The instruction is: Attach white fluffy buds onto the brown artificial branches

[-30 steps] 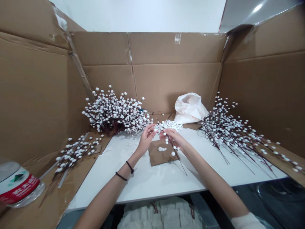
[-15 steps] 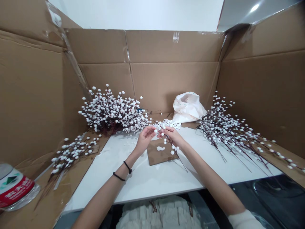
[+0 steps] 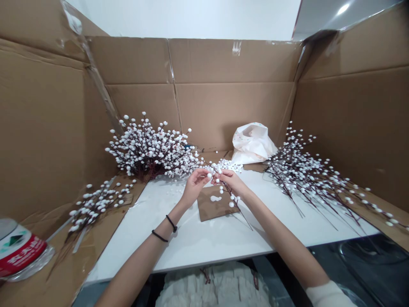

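My left hand (image 3: 195,186) is closed in a pinch on a white berry (image 3: 209,175) by the branch. My right hand (image 3: 232,181) grips the dark stem of an artificial berry branch (image 3: 235,198), whose bare end slants down toward the board on the right. White berries sit along this stem. Beneath both hands a piece of brown cardboard (image 3: 207,209) lies on the white board, with a patch of white glue-like stuff (image 3: 215,198) on it. Just beyond the hands is a pile of loose white berries (image 3: 234,165).
Large bundles of white-berry branches lie at the back left (image 3: 153,147) and on the right (image 3: 306,170). A smaller bunch (image 3: 99,202) rests on the left cardboard, near a red-labelled container (image 3: 19,251). A white bag (image 3: 254,143) stands at the back. Cardboard walls (image 3: 233,102) enclose the white board (image 3: 185,243).
The view has tilted very slightly. Both hands stay almost where they were, still holding the berry and the branch.
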`<state>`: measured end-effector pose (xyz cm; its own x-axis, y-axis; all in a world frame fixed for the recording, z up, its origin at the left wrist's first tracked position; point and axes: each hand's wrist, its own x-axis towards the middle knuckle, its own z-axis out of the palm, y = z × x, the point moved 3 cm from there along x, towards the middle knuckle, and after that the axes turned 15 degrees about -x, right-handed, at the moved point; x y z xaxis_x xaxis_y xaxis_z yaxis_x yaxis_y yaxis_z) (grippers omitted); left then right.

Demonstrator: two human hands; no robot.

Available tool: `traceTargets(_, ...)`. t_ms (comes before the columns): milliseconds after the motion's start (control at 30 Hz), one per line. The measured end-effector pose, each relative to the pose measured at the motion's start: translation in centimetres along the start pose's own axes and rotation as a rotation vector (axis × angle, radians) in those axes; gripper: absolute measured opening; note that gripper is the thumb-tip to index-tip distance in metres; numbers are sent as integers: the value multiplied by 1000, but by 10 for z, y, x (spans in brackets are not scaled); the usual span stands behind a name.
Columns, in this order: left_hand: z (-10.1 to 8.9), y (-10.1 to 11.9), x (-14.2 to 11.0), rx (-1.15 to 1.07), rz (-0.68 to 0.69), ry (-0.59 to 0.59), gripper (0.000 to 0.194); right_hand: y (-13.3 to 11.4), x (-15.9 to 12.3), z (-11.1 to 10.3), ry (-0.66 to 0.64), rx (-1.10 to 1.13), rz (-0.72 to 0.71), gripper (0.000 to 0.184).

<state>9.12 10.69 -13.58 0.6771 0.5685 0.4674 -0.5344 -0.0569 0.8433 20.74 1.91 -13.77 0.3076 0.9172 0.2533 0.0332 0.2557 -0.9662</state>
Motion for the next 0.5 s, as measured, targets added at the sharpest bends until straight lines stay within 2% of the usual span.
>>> traceTargets(200, -1, -1, 0, -1, -2, 20, 22, -2, -2, 0, -5, -38, 23, 23)
traceTargets(500, -1, -3, -2, -22, 65, 11, 23, -1, 0, -1, -16, -107, -62, 22)
